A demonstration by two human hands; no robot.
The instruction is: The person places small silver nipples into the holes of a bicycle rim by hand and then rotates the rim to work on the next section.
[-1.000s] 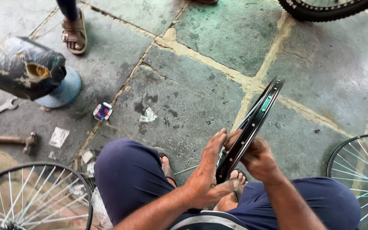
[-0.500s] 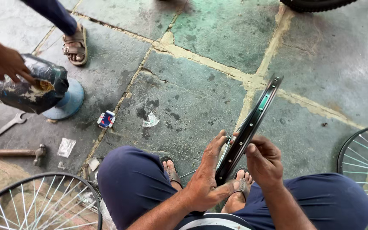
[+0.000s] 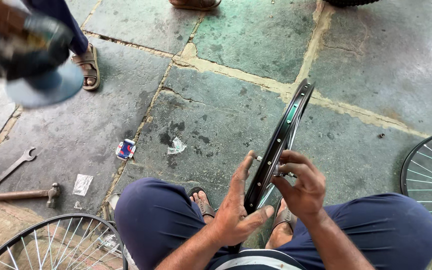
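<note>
Seated person seen from above, knees apart, holding a black bicycle wheel rim [image 3: 278, 145] upright and edge-on between the legs. The rim rises from between the sandalled feet and leans away from the body toward the stone floor [image 3: 226, 115]. Left hand [image 3: 236, 210] lies flat against the rim's left face near its lower part, fingers extended and close together, thumb spread out toward the rim's base. Right hand [image 3: 301, 185] sits on the rim's right side, slightly higher, fingers curled inward, the fingertips pinching a small part at the rim's inner edge; what it is cannot be told. Left of the rim: a crumpled wrapper [image 3: 177, 146], a small packet [image 3: 126, 149], a spanner [image 3: 8, 169] and a hammer [image 3: 26, 193]. Spoked wheels [image 3: 56, 242] lie at lower left and at the far right of the rim
</note>
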